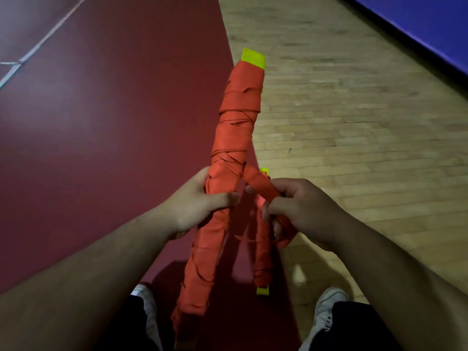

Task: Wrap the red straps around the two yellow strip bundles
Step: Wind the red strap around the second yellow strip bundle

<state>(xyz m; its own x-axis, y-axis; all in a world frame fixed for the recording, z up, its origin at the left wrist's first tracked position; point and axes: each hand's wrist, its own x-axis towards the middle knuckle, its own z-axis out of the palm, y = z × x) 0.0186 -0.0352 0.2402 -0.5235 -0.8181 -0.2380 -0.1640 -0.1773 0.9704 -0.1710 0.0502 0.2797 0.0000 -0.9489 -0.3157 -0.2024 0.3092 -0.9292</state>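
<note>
A long yellow strip bundle (234, 127) is covered almost end to end in red strap, with only its yellow far tip (253, 58) bare. My left hand (200, 198) grips it around the middle and holds it slanted above the floor. A loose length of red strap (260, 184) runs from the bundle to my right hand (301, 211), which pinches it between thumb and fingers. A second, shorter wrapped bundle (262, 262) lies on the floor below my right hand, with yellow showing at both ends.
I stand on the seam between a dark red mat (101, 148) on the left and a wooden floor (354, 148) on the right. A blue mat (430, 26) lies at the far right. My white shoes (329, 300) are at the bottom.
</note>
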